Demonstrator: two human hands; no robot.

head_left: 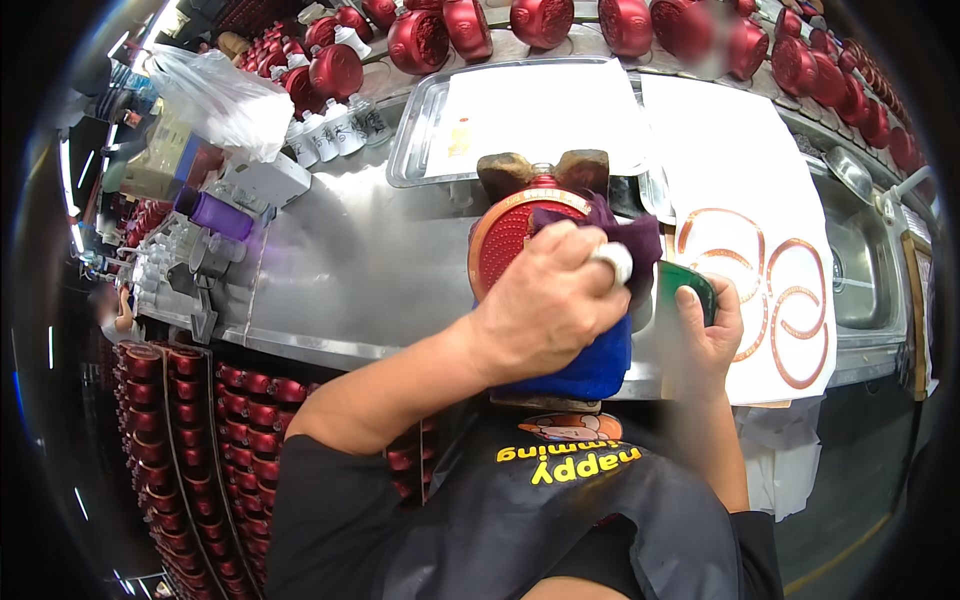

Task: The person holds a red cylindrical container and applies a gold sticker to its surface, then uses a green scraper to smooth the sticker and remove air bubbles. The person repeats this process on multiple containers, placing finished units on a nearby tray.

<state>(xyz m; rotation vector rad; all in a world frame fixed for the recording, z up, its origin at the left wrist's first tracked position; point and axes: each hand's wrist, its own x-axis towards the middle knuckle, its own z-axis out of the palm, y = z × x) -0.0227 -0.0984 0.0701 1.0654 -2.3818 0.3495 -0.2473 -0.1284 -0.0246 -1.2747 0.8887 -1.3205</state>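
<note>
The left hand (545, 305) presses a crumpled purple cloth (610, 235) onto the round red embossed ceramic jar (510, 240), propped at the steel worktop's (350, 270) front edge. The right hand (712, 335) is closed round a dark green curved piece (690, 285) (partly hidden). Wiping looks under way; next, likely 1 turn of the jar to reach unwiped relief.

Lighting: bright, even, from overhead, with soft glare on the steel worktop (350, 270) and white sheets (745, 170). Picture: strong fisheye bend, black vignette round the rim, left edge dim. Focus: centre sharp; one red jar (705, 35) at top smeared.
</note>
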